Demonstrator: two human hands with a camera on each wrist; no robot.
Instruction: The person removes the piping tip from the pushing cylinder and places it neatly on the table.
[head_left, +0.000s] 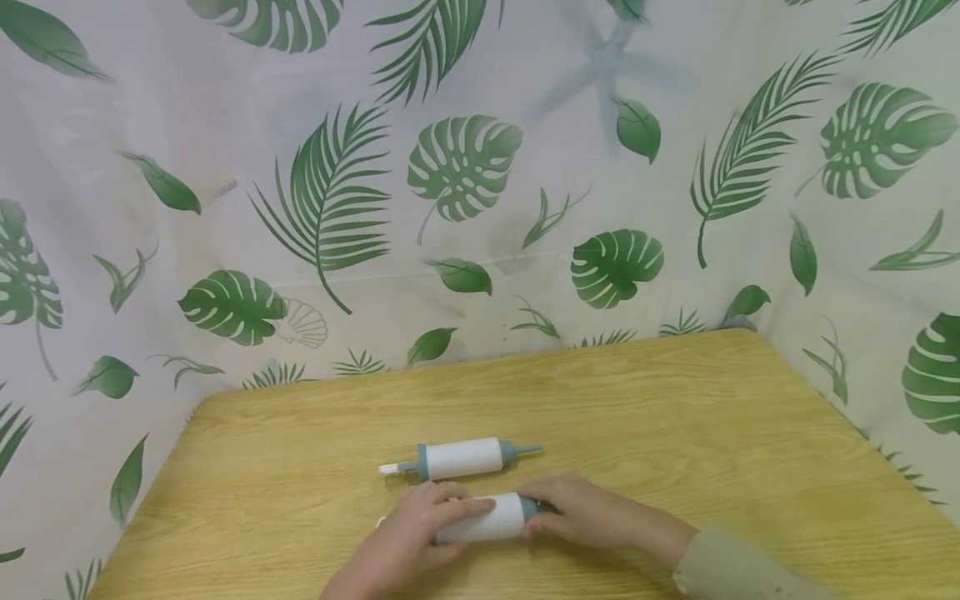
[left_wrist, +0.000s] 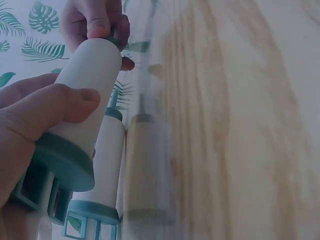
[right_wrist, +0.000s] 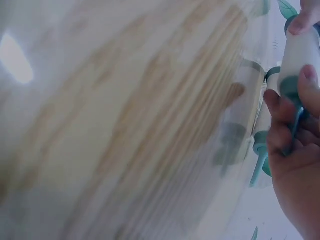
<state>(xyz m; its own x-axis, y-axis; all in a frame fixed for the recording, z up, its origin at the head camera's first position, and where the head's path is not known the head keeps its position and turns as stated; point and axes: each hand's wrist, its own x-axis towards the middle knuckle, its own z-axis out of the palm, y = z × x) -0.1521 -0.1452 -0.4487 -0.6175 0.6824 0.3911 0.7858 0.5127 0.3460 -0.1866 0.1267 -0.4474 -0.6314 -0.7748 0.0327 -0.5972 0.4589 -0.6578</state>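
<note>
A white syringe-like tube with teal end caps lies between my two hands, low over the table. My left hand grips its barrel from the left, thumb along the white side in the left wrist view. At the other end, my right hand holds the teal tip, its fingers curled round the thin nozzle. A second, matching tube rests on the table just beyond, its thin teal nozzle to the right and a white-tipped rod to the left. The held tube's left end is mostly hidden by my left hand in the head view.
The wood-grain table extends on both sides of the tubes. Behind it and along its sides hangs a pale sheet printed with green leaves. In the wrist views, the glossy tabletop reflects the tubes.
</note>
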